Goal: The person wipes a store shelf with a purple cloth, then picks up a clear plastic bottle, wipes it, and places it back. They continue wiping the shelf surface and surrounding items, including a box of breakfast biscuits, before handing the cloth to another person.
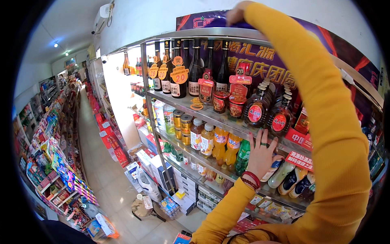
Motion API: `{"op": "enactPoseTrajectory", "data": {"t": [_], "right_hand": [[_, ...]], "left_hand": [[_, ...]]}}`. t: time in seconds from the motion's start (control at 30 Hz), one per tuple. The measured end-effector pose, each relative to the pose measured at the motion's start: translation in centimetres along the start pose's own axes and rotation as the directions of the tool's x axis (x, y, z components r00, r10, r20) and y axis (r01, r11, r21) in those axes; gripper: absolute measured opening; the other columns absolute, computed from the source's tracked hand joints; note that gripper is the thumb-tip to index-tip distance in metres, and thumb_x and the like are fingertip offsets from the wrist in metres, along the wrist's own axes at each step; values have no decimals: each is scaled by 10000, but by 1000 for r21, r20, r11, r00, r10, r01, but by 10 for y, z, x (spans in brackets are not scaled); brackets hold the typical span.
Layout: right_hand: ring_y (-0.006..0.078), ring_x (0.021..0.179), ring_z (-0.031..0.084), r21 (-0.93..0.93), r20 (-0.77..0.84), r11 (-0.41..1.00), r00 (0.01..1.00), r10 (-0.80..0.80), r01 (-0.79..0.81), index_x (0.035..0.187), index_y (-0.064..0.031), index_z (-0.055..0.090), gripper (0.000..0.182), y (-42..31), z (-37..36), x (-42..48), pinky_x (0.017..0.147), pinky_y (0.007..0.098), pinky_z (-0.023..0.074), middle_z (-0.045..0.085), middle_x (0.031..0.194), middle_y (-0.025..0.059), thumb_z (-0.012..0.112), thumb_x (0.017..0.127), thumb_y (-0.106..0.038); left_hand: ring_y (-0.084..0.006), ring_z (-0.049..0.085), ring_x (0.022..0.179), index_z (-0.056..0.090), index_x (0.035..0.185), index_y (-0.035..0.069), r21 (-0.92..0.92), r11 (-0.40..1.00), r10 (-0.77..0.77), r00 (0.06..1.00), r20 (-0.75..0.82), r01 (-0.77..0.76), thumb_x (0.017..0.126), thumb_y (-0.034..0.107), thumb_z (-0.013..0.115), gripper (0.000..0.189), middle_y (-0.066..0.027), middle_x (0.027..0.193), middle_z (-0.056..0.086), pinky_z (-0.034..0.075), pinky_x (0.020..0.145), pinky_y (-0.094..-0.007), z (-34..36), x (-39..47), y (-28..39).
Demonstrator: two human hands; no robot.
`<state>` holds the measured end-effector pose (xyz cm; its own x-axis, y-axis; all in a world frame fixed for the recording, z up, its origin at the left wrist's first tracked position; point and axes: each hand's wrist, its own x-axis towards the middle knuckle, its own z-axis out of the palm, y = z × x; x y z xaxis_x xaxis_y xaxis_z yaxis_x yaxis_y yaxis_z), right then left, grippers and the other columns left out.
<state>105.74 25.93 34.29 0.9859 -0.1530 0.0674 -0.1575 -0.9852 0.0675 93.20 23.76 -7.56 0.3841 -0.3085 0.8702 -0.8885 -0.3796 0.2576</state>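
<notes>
My left hand (262, 157), with red bracelets and a dark ring, has its fingers spread against the front edge of a metal shelf (213, 120). Just above its fingertips stand dark liquor bottles with red oval labels (255, 113). A green plastic drink bottle (242, 157) is beside it on the shelf below. My right hand (239, 13) is raised over the top frame of the rack, in front of a purple printed banner (210, 21). It is blurred, and its fingers and anything in them cannot be made out. My yellow right sleeve (329, 100) hides part of the shelves.
Tall black bottles (195, 65) with orange tags and small red-lidded jars (221, 100) line the upper shelf. Orange soda bottles (221, 143) and gold cans (186, 122) sit lower. On the floor are a stool (141, 210) and wrapped bottled drinks (169, 207). An aisle (94, 137) runs left.
</notes>
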Motion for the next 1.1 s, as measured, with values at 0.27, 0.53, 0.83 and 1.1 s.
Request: {"op": "enactPoseTrajectory", "data": {"t": [0.27, 0.53, 0.83, 1.1], "right_hand": [[223, 771, 570, -365, 18, 891, 955, 295, -268, 1050, 0, 570, 325, 184, -7, -82, 699, 388, 487, 603, 932, 121, 466, 845, -230], [238, 818, 579, -75, 121, 926, 918, 377, -370, 1027, -47, 596, 315, 192, -15, -66, 742, 418, 464, 623, 951, 123, 515, 816, -266], [256, 870, 589, 248, 107, 962, 990, 91, -116, 1002, -99, 626, 308, 33, -16, 28, 789, 450, 438, 646, 972, 124, 570, 782, -307], [253, 1269, 340, -250, 28, 893, 925, -379, 373, 1328, -204, 429, 514, -113, -7, 28, 1021, 440, 269, 415, 1373, 37, 542, 847, -345]], "left_hand": [[-390, 274, 1249, 523, 1156, 89, -9, 1000, 13, 1000, -20, -13, 687, 414, 684, 593, -206, 1316, 342, 148, 1030, -618, -2, 2, 0], [-401, 247, 1271, 512, 1165, 86, -96, 995, 31, 1000, 7, -30, 694, 420, 679, 602, -214, 1377, 272, 134, 1019, -638, 2, 1, 0], [-401, 204, 1297, 523, 1150, 82, -126, 992, 28, 999, 25, -25, 683, 442, 667, 607, -235, 1411, 202, 133, 1028, -623, 7, -1, -2], [-354, 154, 1337, 541, 1104, 90, -111, 993, -23, 997, 78, 32, 695, 414, 668, 537, -211, 1424, 212, 105, 1074, -557, 1, 0, 2]]}}
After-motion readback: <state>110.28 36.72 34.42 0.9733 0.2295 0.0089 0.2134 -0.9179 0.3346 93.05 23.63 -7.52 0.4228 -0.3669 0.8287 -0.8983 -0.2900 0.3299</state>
